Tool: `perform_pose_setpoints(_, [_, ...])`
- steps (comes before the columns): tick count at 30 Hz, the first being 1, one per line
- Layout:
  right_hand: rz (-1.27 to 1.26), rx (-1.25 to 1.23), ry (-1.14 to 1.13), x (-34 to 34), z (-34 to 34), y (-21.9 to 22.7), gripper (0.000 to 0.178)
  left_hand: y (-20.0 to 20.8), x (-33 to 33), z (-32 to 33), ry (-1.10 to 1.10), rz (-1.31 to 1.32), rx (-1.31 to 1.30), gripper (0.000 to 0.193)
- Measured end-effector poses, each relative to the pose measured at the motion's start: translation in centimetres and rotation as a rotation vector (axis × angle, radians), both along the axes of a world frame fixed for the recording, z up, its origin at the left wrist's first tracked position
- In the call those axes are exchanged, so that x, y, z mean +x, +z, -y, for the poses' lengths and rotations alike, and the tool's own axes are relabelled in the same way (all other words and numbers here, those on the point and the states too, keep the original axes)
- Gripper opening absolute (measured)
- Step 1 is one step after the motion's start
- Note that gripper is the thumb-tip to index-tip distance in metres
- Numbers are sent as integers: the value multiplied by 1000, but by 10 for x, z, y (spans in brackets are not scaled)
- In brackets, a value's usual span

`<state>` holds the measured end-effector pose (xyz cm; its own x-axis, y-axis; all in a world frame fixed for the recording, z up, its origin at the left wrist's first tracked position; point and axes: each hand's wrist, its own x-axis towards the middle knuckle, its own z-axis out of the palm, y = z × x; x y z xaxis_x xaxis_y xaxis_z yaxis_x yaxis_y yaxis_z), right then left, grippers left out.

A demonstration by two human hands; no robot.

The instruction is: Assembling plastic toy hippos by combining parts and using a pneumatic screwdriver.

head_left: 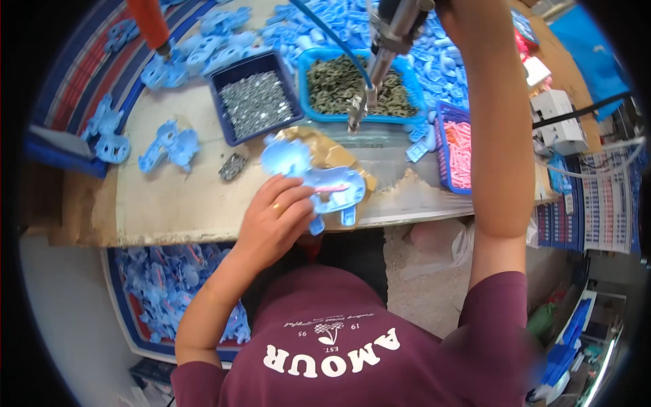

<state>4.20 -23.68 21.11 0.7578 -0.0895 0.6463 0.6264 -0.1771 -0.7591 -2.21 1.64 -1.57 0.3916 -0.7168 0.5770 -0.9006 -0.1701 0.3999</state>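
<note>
i read step as screw-driving on blue plastic part (319, 180) — left hand (274, 220) fingers press it flat on worktop (169, 197). right hand (454, 13) mostly out of frame on hanging screwdriver (380, 57); grip i cannot tell. next move needs tip lowered square onto screw hole.

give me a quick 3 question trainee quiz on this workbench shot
1. True or false: the left hand rests on a light blue plastic part.
2. Which tray holds small silvery screws: A, the dark blue tray; B, the pink-filled basket?
3. What does the right hand hold above the bench?

Key: 1 true. 2 A. 3 A hanging power screwdriver, tip down.
</note>
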Motion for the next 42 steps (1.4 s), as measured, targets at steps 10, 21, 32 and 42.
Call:
perform_pose_setpoints(10, [-586,-932,-624,5,252,-174,25,124,-26,-182,626,-451,741,32])
perform_pose_setpoints(21, [-580,-967,-783,-18,258,-226,23,103,1,-106,218,-435,578,47])
perform_pose_setpoints(32, [-655,-422,360,-112,51,-136,24,33,-8,75,19,-555,33,59])
perform_pose_setpoints(42, [-676,-1226,-880,-13,271,-235,34,-12,-15,50,-89,-24,141,46])
